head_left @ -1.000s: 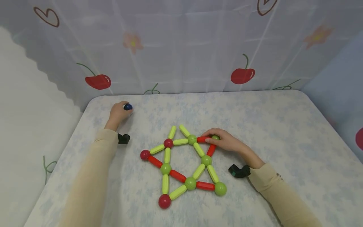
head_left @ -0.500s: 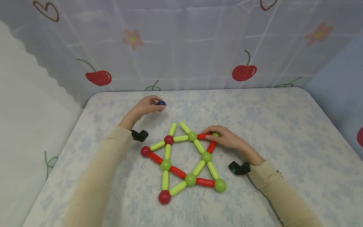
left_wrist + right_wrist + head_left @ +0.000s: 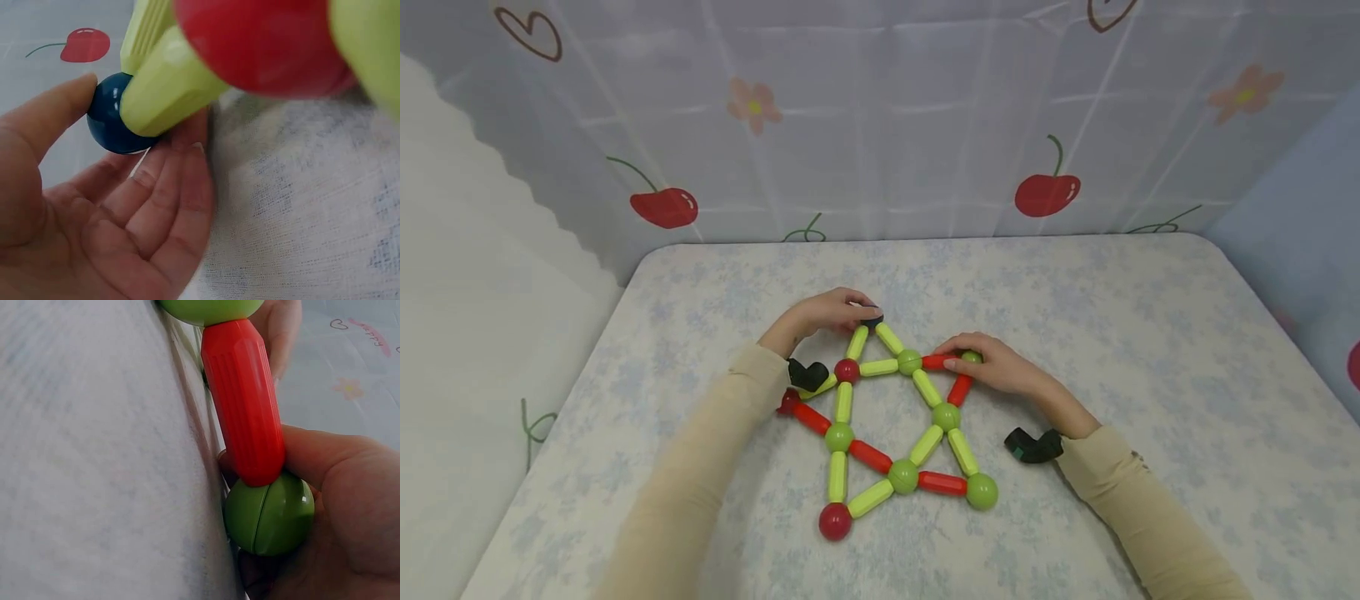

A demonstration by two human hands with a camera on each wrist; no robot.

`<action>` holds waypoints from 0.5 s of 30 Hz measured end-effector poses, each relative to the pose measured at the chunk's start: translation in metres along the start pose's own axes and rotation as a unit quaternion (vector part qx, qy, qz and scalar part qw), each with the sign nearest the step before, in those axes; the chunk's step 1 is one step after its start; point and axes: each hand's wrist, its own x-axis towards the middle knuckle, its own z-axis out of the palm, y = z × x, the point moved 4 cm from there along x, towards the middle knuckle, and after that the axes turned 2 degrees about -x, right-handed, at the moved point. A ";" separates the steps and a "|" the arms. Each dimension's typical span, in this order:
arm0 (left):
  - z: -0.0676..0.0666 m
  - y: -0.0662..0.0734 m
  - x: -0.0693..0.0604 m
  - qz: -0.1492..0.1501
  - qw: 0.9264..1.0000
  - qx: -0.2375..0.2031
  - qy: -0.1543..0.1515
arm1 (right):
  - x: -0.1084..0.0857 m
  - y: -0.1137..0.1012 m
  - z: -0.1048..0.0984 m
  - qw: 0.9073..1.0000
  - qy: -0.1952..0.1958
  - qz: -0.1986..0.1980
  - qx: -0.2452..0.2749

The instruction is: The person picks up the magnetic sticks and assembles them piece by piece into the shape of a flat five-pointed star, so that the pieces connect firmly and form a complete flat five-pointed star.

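A flat star-shaped frame of rods and balls lies on the table. At its far tip, my left hand (image 3: pixel 831 310) pinches a dark blue ball (image 3: pixel 107 122). Two yellow-green rods (image 3: pixel 172 87) meet that ball, touching it in the left wrist view; my thumb presses its side and my fingers lie beneath. My right hand (image 3: pixel 996 365) grips a red rod (image 3: pixel 933 362) at the frame's upper right corner. Its palm covers part of the green corner ball (image 3: pixel 972 357). In the right wrist view, my thumb rests by the rod's end, just above a green ball (image 3: pixel 269 515).
Red balls (image 3: pixel 835 522) and green balls (image 3: pixel 982 492) form the other corners and joints. Black wrist devices (image 3: pixel 1033 446) sit at both cuffs; the left one overhangs the frame's left corner. A printed curtain (image 3: pixel 880 125) hangs behind the table (image 3: pixel 1150 333).
My left hand has carried the blue ball from the table's far left, rightward and then nearer, onto the two rod ends at the far tip. My right hand has stayed in place.
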 end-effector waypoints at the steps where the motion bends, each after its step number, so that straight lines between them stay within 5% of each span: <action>1: 0.000 -0.001 0.000 -0.003 1.000 0.000 -0.002 | 0.000 0.000 0.000 1.000 0.000 0.000 -0.001; 15: 0.004 -0.008 -0.012 0.003 0.999 0.038 -0.024 | 0.003 0.005 0.002 1.000 -0.003 0.003 -0.005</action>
